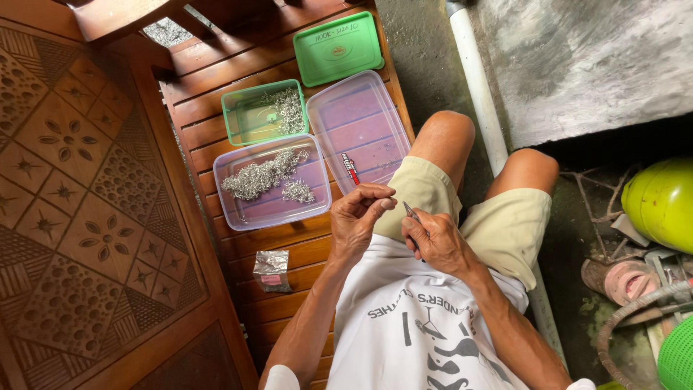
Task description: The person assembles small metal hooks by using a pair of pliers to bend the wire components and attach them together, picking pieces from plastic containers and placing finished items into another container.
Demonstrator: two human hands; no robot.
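On slatted wooden tabletop (pixel 289 245), clear plastic tray of small metal hooks (pixel 268 180) lying; left hand (pixel 361 217) pinching something tiny, right hand (pixel 433 242) gripping slim metal tool (pixel 411 211). Probably assembling; needing steady aim.

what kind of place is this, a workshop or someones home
Likely a home porch or yard used as an informal work spot. A person sits on a slatted wooden bench beside a carved wooden door, with plastic tubs of small metal hooks, next to a rough concrete wall.
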